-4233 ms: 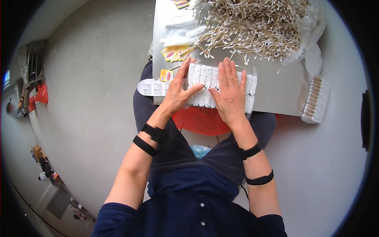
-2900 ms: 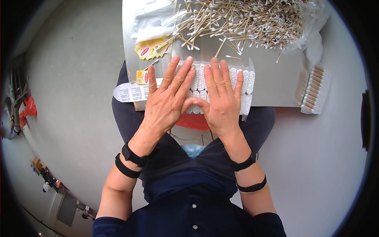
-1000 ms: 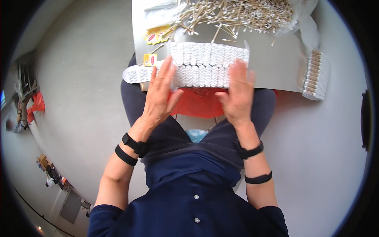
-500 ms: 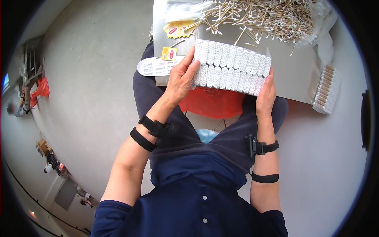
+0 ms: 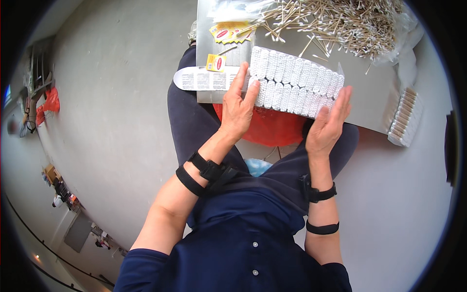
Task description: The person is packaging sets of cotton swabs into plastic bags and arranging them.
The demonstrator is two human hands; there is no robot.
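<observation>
A block of cotton swab packs, stacked in two rows with white tips facing up, appears wrapped in clear film. It sits slightly askew at the near edge of the table. Beside its left end, my left hand has its fingers stretched out and thumb apart, the fingertips next to the corner. At the opposite end, my right hand is open too, with straight fingers along the near right corner. Whether either palm still touches the block I cannot tell. A white printed card strip lies left of my left hand.
A heap of loose cotton swabs covers the far right of the grey table. Yellow labels and one small yellow card lie at the left. Another swab bundle stands by the right edge. A red bag hangs below.
Both hands have loosened from the ends of the swab block, their fingers now straighter and farther apart. The whole table scene has shifted slightly right in the view.
</observation>
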